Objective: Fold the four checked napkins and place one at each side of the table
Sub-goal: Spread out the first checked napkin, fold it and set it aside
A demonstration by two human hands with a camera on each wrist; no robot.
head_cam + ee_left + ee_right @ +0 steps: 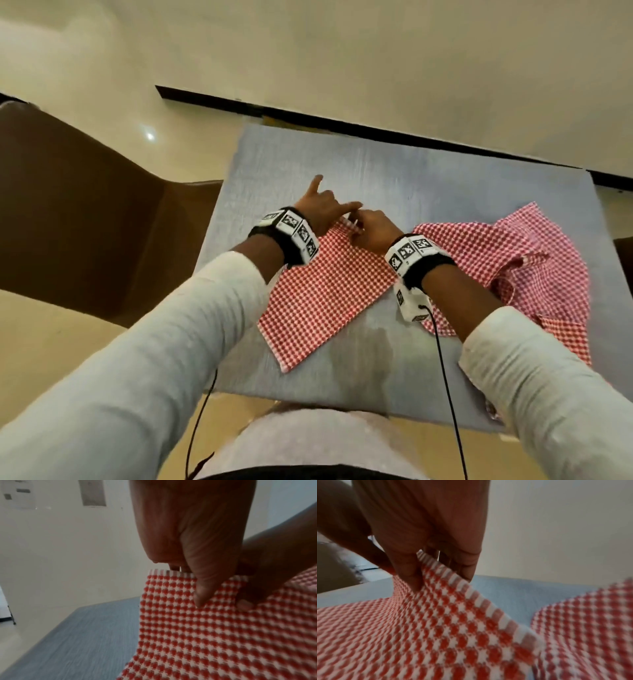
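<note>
While the person is leaning over the blue-grey bench point(428, 171), both hands are meeting at the far corner of one red-and-white checked napkin point(318, 294). That napkin is lying folded and mostly flat near the middle of the bench, its long shape running from the near edge toward the far left, with only the held corner lifting off the surface. The left hand point(320, 209) is pinching the corner's striped hem between thumb point(202, 592) and curled fingers, while its index finger and little finger are sticking out straight. The right hand point(373, 231) is gripping the same corner just beside it, the thumb pressing on top of the cloth and the fingers point(464, 566) tucking behind the edge. To the right, a loose heap of checked napkins point(513, 260) is lying crumpled on the bench, reaching toward its right edge and just touching the folded one near the right wrist; I cannot tell how many cloths are in it. White sleeves point(191, 325) are covering both forearms, and marker-covered bands are wrapping the wrists. A brown chair point(78, 212) is standing off the bench's left side.
</note>
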